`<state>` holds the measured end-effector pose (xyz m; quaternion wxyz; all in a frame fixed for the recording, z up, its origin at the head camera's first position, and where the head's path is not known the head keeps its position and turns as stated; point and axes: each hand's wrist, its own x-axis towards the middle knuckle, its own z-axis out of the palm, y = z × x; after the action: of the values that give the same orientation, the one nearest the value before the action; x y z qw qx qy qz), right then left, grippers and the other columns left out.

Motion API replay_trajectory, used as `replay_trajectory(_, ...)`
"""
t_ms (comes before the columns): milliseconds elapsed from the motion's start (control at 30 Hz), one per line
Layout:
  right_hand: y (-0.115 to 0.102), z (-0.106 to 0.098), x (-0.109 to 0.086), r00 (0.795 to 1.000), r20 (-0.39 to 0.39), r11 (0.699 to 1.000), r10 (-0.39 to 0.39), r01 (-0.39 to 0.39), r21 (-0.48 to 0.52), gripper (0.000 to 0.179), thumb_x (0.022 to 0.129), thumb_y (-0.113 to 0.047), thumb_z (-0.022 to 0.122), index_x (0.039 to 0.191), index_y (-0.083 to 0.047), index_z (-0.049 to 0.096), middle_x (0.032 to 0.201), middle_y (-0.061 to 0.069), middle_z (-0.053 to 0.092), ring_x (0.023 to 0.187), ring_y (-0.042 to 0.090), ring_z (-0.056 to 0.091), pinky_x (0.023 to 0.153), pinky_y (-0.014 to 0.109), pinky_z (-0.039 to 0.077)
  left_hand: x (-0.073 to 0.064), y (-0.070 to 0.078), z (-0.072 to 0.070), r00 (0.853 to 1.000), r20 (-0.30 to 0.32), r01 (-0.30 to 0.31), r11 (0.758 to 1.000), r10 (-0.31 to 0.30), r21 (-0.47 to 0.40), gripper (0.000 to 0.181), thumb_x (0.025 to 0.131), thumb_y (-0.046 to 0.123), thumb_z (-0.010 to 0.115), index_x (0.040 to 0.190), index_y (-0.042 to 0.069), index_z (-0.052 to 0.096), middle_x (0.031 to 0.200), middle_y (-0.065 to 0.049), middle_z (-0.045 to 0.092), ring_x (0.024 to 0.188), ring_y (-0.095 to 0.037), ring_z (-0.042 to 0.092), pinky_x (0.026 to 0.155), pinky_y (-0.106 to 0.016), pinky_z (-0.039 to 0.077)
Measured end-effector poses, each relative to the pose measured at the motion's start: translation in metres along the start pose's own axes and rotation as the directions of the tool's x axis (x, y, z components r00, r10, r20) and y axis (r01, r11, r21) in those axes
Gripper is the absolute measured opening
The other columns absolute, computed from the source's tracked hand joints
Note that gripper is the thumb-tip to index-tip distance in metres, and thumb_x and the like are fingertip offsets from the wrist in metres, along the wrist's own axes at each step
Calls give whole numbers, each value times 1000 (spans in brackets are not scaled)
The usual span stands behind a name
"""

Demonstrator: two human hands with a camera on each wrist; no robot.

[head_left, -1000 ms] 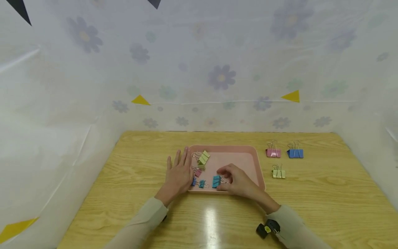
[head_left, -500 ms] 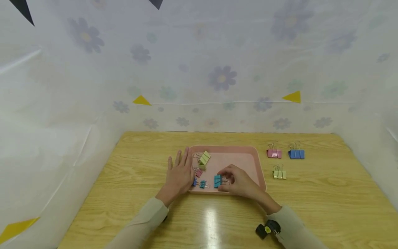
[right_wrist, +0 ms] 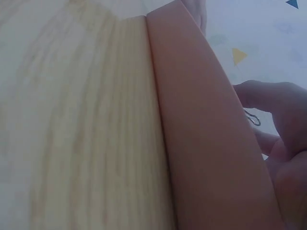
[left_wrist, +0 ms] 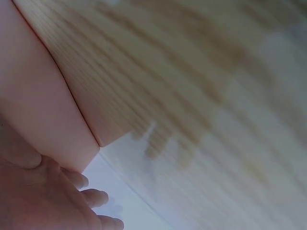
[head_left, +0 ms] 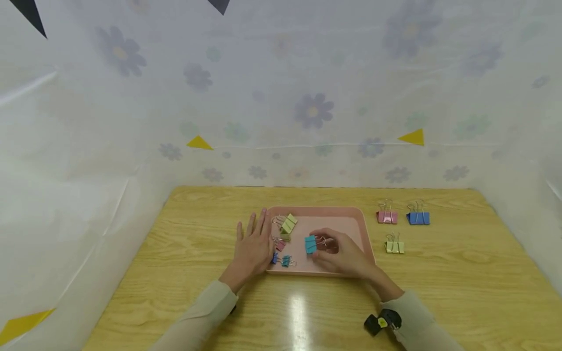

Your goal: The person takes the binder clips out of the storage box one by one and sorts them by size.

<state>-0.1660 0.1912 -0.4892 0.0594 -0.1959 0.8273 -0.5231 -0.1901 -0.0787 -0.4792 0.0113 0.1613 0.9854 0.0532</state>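
fingers (head_left: 324, 232) of the right hand (head_left: 347, 253) pinch a teal binder clip (head_left: 310, 244), thumb and index parted by roughly the clip's own breadth; it is inside the pink tray (head_left: 325, 211), near the middle, and whether it touches the tray's floor i cannot tell. it should be light, stiff and hard to damage, though its smooth coat may slip; its two ends look the safest hold, since a squeeze on the wire handles (head_left: 324, 241) could spread its mouth. a small teal clip (head_left: 286, 261) and a blue clip (head_left: 275, 257) lie at the tray's near left corner, a pink clip (head_left: 280, 245) just beyond. along the tray's left wall lies the left hand (head_left: 252, 251), fingers straight, holding nothing. a yellow clip (head_left: 289, 223) sits toward the tray's far left corner. right of the tray, on the bench (head_left: 439, 292), are a pale yellow clip (head_left: 394, 247) and, farther, a large pink clip (head_left: 387, 217) and a large blue clip (head_left: 418, 218).
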Motion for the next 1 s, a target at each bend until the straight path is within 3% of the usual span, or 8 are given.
replay_trajectory(133,-3,-7,-2,1000,-20,996,9,-7,89,47,95,-5,71,141,-4,61,125,10,64,111,28,66,94,35,54,-1,1,-1,1000,-3,-4,1000,4,0,63,111,29,31,166,8,8,172,-9,7,156,-36,12,120,-65,10)
replay_trajectory(267,-5,-12,-2,999,-42,980,3,5,197,46,96,2,65,141,4,58,128,20,60,112,35,65,90,35,57,-1,1,-1,1000,-10,-10,1000,10,4,63,111,30,31,166,7,10,172,-9,7,156,-36,12,120,-65,11)
replay_trajectory(400,-5,-17,0,998,-61,959,-29,45,279,39,96,7,58,134,12,60,138,29,56,110,24,68,83,36,60,0,0,-1,1000,-12,-10,1000,10,4,62,111,30,31,166,8,10,172,-9,7,156,-36,12,120,-65,10)
replay_trajectory(500,-4,-21,0,994,-78,957,-77,96,272,35,95,12,57,129,14,62,145,33,51,114,12,64,86,33,59,0,-1,0,1000,-13,-11,1000,11,2,62,111,30,31,166,8,10,172,-8,7,157,-35,11,120,-65,10)
replay_trajectory(567,-5,-24,1,992,-86,963,-88,107,247,39,95,11,58,134,13,60,147,31,50,117,13,61,90,29,56,1,-1,1,1000,-16,-13,1000,13,-7,63,111,29,31,166,8,10,172,-9,8,156,-36,12,120,-66,10)
replay_trajectory(700,-10,-30,0,995,-88,973,-48,66,223,48,98,2,63,145,7,54,150,27,49,128,31,56,99,24,50,1,-3,2,1000,-22,-18,1000,17,-18,63,110,29,31,166,6,12,172,-10,9,156,-36,12,120,-67,9)
replay_trajectory(800,-13,-34,-2,994,-110,977,-5,28,211,45,99,-5,66,142,4,58,149,24,52,134,40,52,98,23,50,2,-4,4,1000,-22,-17,1000,17,-9,63,111,30,30,166,7,11,172,-10,8,156,-36,12,120,-67,9)
replay_trajectory(1000,-18,-42,-5,981,-181,984,64,-32,178,38,97,-15,73,132,-1,69,138,16,64,116,25,67,92,23,53,2,-4,5,1000,-18,-14,1000,14,-10,63,110,30,30,166,7,11,172,-9,7,157,-36,10,120,-67,8)
